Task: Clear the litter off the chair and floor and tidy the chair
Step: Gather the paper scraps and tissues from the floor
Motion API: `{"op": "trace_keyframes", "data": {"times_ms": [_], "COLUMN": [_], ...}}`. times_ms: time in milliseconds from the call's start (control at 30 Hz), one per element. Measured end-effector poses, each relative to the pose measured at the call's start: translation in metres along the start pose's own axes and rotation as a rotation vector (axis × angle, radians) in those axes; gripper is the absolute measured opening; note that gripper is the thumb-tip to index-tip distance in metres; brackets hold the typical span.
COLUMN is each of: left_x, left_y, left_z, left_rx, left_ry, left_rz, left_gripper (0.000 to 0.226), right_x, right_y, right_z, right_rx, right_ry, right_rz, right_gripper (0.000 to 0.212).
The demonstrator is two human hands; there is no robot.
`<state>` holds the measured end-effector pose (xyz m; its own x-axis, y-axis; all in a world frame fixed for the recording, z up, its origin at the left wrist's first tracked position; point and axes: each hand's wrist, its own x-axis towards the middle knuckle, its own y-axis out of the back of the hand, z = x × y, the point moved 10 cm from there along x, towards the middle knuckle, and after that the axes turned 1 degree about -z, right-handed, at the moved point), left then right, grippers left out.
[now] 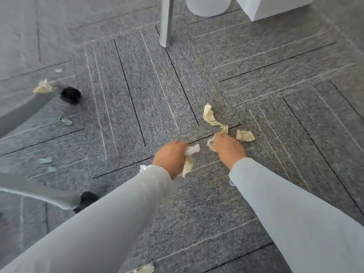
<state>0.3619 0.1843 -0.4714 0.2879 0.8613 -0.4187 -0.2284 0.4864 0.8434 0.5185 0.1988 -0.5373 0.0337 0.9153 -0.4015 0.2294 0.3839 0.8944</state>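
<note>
My left hand point(171, 157) grips a bunch of crumpled paper scraps point(191, 154), white and cream, low over the grey carpet. My right hand point(228, 147) is down on the floor, its fingers closed on a white scrap point(211, 142). Just beyond it lie a long cream paper strip point(210, 117) and a smaller cream piece point(245, 135). More litter lies around: a cream scrap point(43, 87) by the chair leg at the left, several small pale green bits point(66, 121) under the chair base, and a cream piece point(145, 268) at the bottom edge.
Grey chair base legs with black castors point(71, 94) reach in from the left, a second castor point(86, 199) lower down. A grey table leg point(167, 22) stands at the top centre, with a white bin point(208, 5) and a white box point(275, 6) behind it.
</note>
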Motion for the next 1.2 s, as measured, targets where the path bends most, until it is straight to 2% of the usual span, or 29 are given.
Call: {"op": "trace_keyframes", "data": {"times_ms": [33,100,167,267,333,433,500,600,633,700,733,800,867,967,1133,1200], "left_x": [-0.007,-0.017,-0.021,-0.007,0.011,0.043,0.061,0.089,0.095,0.1,0.101,0.103,0.104,0.1,0.068,0.044], "left_y": [0.012,0.039,0.057,0.067,0.053,0.014,-0.006,-0.024,-0.029,-0.044,-0.047,-0.041,-0.031,-0.032,-0.027,-0.023], "left_z": [0.001,0.006,0.018,0.026,0.034,0.04,0.041,0.056,0.059,0.061,0.062,0.066,0.068,0.062,0.044,0.04], "left_rx": [-0.009,-0.054,0.02,0.137,0.106,0.128,0.246,0.382,0.408,0.4,0.382,0.342,0.345,0.319,-0.134,-0.145], "left_ry": [0.007,0.004,-0.06,-0.081,-0.096,-0.166,-0.198,-0.269,-0.274,-0.27,-0.266,-0.273,-0.28,-0.258,-0.119,-0.096], "left_rz": [0.01,0.028,-0.017,-0.02,-0.033,-0.115,-0.159,-0.134,-0.15,-0.237,-0.251,-0.175,-0.08,-0.092,-0.146,-0.168], "left_gripper": [0.009,0.023,0.03,0.023,0.016,0.067,0.086,0.091,0.092,0.088,0.082,0.061,0.043,0.041,0.048,0.037], "right_x": [-0.004,-0.014,-0.026,-0.041,-0.041,-0.031,-0.021,-0.01,-0.004,0.004,0.007,0.008,0.0,-0.024,-0.064,-0.08], "right_y": [-0.002,-0.004,-0.001,0.003,0.01,0.023,0.027,0.027,0.022,0.018,0.021,0.022,0.019,0.012,0.002,0.007], "right_z": [-0.002,0.004,0.018,0.036,0.049,0.079,0.093,0.096,0.096,0.1,0.1,0.094,0.086,0.081,0.059,0.042], "right_rx": [0.01,0.135,0.337,0.491,0.445,0.351,0.278,0.121,0.099,0.118,0.124,0.07,0.094,0.244,0.417,0.433], "right_ry": [0.016,-0.025,-0.118,-0.18,-0.172,-0.248,-0.305,-0.264,-0.259,-0.286,-0.296,-0.282,-0.269,-0.269,-0.205,-0.178], "right_rz": [-0.01,-0.012,0.043,0.122,0.222,0.373,0.362,0.286,0.235,0.165,0.158,0.129,0.106,0.154,0.14,0.134], "right_gripper": [0.02,0.025,0.013,0.015,0.023,0.017,0.039,0.064,0.063,0.048,0.036,0.02,0.02,0.015,0.038,0.025]}}
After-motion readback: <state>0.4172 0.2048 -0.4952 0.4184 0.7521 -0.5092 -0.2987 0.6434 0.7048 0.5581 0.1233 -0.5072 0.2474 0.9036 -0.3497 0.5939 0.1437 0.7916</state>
